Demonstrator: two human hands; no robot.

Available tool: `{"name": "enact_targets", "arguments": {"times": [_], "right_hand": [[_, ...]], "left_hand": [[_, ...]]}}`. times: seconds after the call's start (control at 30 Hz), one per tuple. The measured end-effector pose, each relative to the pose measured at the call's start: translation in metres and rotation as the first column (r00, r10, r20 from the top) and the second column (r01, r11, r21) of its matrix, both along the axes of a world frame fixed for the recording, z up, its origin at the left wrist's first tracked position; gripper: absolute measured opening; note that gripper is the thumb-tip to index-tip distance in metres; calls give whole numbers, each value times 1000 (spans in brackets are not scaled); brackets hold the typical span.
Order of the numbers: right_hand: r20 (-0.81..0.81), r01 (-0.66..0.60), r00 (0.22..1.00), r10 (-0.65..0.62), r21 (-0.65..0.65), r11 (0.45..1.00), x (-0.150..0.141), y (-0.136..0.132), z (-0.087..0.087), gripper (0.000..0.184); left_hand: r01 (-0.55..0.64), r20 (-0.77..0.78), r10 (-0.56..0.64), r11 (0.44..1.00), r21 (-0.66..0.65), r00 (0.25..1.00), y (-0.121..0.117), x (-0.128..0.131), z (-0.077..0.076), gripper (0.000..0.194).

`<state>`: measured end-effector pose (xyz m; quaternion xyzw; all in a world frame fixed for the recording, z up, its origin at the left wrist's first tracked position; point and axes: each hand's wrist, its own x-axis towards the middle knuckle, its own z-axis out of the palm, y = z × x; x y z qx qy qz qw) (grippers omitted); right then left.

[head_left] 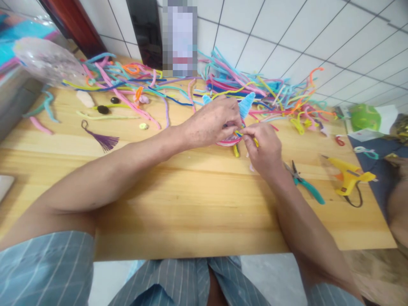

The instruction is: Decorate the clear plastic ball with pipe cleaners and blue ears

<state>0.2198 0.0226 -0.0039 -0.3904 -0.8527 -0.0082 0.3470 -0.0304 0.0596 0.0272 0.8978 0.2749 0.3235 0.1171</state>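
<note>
Near the middle of the table, a pipe-cleaner figure with pointed blue parts (246, 104) and a pink-edged lower part is partly covered by my hands. My left hand (219, 121) is closed over it from the left, fingers bent. From the right, my right hand (264, 146) pinches a yellow pipe cleaner (256, 142) at the figure's side, its fingertips almost meeting those of the left. A dark and yellow stub (236, 151) pokes out below the figure. Much of the figure's front is hidden by the fingers.
Loose pipe cleaners (236, 80) pile along the tiled wall. Teal-handled pliers (307, 187) and a yellow glue gun (350, 174) lie to the right. A purple tassel (103, 139) and black oval pieces (103, 109) lie left; a plastic bag (47, 59) sits farther back.
</note>
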Motion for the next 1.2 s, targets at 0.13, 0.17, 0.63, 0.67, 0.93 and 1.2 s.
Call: {"name": "enact_targets", "arguments": {"times": [0.13, 0.17, 0.63, 0.67, 0.93, 1.2], "right_hand": [[10, 0, 1000, -1, 72, 997, -1, 4, -3, 19], [17, 6, 1000, -7, 90, 996, -2, 5, -4, 20], [38, 24, 999, -33, 217, 976, 6, 9, -14, 18], [45, 26, 998, -37, 213, 977, 6, 9, -15, 18], [44, 28, 998, -36, 179, 983, 8, 10, -18, 19], [7, 44, 999, -46, 170, 984, 8, 8, -17, 19]], "left_hand": [[-6, -16, 7, 1000, 27, 1000, -1, 0, 2, 24], [-10, -17, 10, 1000, 29, 1000, -1, 0, 2, 24], [-5, 10, 5, 999, 34, 1000, 0, 0, -1, 23], [-3, 6, 3, 999, 35, 1000, 0, 0, -1, 23], [-11, -4, 11, 999, 48, 1000, 0, 1, -1, 24], [-23, -16, 24, 998, 55, 1000, -1, 1, 0, 24]]}}
